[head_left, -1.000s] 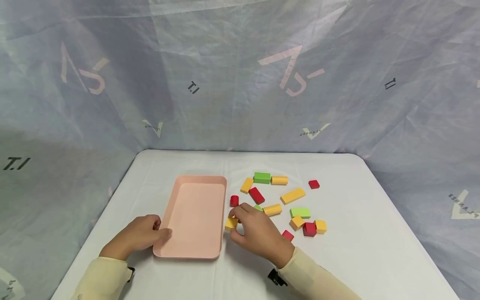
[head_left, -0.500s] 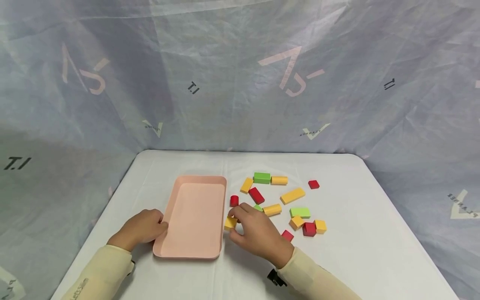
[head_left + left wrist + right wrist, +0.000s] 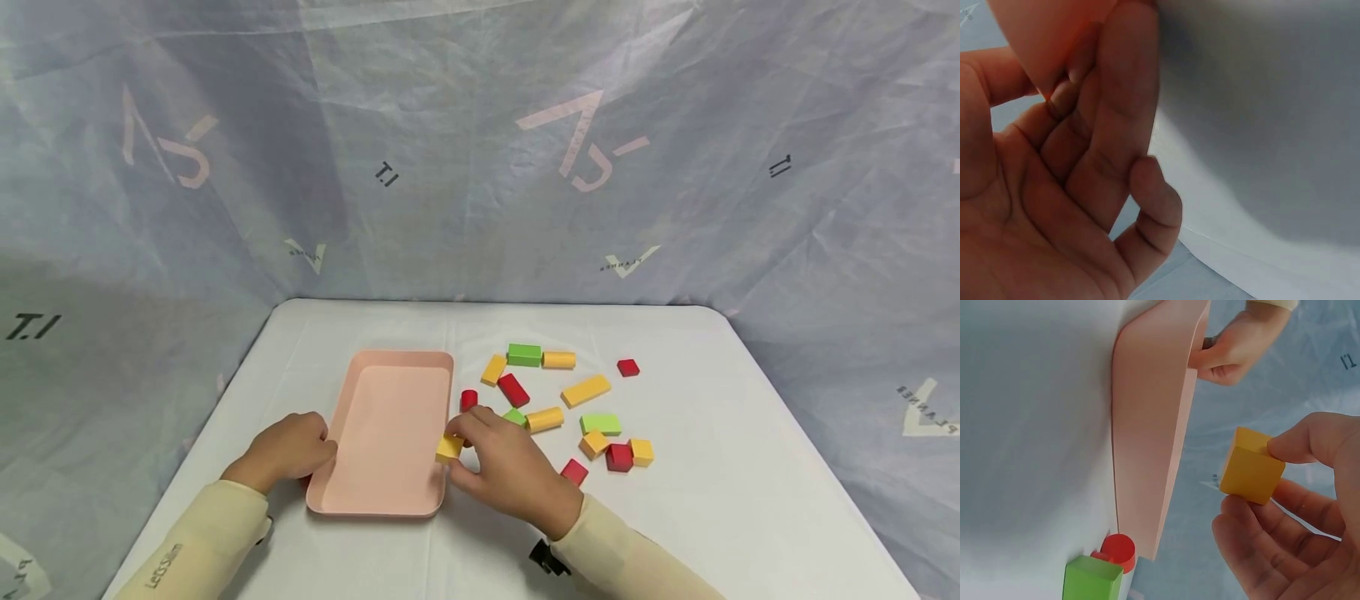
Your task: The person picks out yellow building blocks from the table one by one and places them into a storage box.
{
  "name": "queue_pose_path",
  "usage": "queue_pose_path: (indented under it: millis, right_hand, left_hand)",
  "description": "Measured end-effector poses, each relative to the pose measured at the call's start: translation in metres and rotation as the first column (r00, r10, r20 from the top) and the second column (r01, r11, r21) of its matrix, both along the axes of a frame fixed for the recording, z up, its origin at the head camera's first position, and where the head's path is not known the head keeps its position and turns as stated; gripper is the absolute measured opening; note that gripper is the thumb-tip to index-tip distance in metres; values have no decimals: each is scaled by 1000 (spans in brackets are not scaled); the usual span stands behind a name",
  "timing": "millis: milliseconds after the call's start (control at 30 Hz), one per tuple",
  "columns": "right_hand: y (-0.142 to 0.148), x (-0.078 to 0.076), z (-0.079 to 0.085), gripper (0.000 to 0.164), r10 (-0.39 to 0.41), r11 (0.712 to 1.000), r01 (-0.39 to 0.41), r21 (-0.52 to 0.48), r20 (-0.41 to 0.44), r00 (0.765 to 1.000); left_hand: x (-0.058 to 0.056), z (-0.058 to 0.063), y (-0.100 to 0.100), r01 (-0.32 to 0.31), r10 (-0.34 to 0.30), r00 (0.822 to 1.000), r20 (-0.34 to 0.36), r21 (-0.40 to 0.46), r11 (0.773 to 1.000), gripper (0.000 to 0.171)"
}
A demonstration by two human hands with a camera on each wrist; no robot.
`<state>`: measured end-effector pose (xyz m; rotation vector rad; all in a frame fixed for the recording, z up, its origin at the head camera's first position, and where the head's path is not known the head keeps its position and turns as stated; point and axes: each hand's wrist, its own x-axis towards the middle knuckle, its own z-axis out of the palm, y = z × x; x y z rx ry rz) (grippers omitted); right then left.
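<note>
A shallow pink tray (image 3: pixel 386 433) lies on the white table. My left hand (image 3: pixel 288 450) grips its left rim; in the left wrist view the tray wall (image 3: pixel 1047 37) sits between thumb and fingers. Between thumb and fingertips my right hand (image 3: pixel 513 471) pinches a yellow cube block (image 3: pixel 1252 469). In the head view that cube overlaps the tray's right rim, and the right wrist view shows it held up off the table, apart from the tray. A red cylinder block (image 3: pixel 468 400) and a green block (image 3: pixel 514 417) lie just beyond the right hand.
Several blocks are scattered right of the tray, among them a yellow cylinder (image 3: pixel 545 419), a red block (image 3: pixel 513 390), a light green block (image 3: pixel 601 425) and a red cube (image 3: pixel 619 457). A printed grey cloth (image 3: pixel 465 208) hangs behind the table.
My right hand has carried the yellow cube a little left, from beside the tray to over its right rim. The left hand has moved slightly up along the left rim.
</note>
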<state>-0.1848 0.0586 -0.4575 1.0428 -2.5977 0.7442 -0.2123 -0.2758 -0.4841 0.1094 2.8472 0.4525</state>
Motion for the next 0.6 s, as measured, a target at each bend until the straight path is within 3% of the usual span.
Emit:
queue_pose_path:
  millis: [367,600]
  right_hand:
    - [-9,-1,-1,26,29,999,-29,-18,-1,1000]
    - [-16,-4,1,25,26,1000,-27,-12,-66,997]
  left_hand:
    - [-1,1,3,14,-13,1000,4,-13,1000,17]
    - [0,-2,-2,-36,35,999,19,68,997,22]
